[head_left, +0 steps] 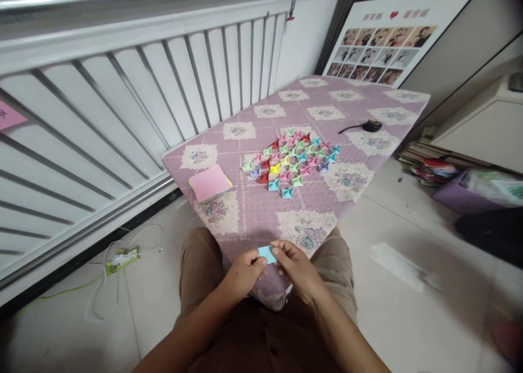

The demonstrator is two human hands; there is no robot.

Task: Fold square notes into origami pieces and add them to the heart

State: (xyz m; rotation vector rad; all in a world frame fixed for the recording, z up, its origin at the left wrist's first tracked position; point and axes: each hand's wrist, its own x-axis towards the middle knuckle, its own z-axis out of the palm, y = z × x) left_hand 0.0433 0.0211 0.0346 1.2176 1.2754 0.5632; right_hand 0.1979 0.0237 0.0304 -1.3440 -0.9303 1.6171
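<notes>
A small, flat, folded blue paper (266, 255) is pinched between the left hand (246, 269) and the right hand (291, 263), one at each side. It should be light, crisp and easily creased, best held by its edges. Beyond both hands, pointed paper shapes (285, 160) are clustered on the floral-clothed bench (258, 216); beyond the left, square sheets (210, 183) are stacked.

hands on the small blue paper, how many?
2: the left hand pinches the left side of the blue paper, and the right hand is at its right side. Some fingertips are hidden behind it.
</notes>
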